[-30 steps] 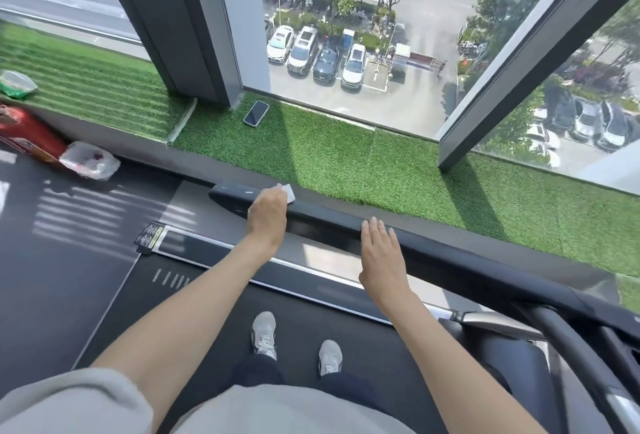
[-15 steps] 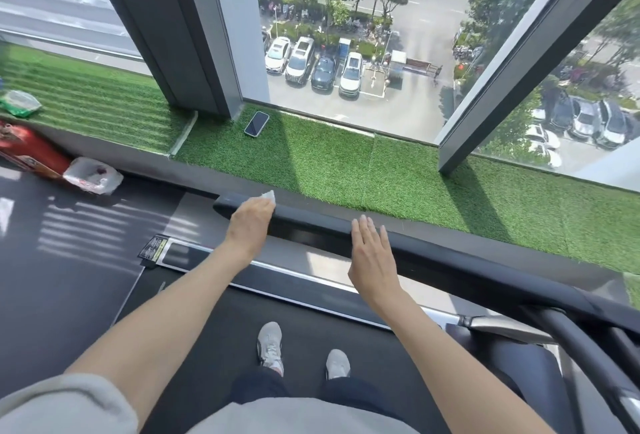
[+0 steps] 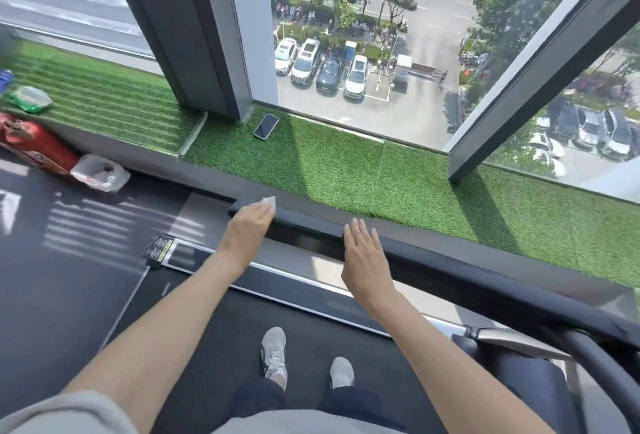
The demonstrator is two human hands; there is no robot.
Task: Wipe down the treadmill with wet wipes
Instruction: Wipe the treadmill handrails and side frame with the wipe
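The left hand [image 3: 247,227] holds a white wet wipe [image 3: 270,202] against the far-left end of the treadmill's black bar [image 3: 308,223]. The right hand [image 3: 363,257] rests flat on it further right, fingers straight.

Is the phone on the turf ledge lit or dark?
Dark: the phone lies flat on the turf, its upward face black and unlit.

Matt black treadmill bar [image 3: 304,220]; rough ledge turf [image 3: 346,170]; glossy phone [image 3: 266,125].
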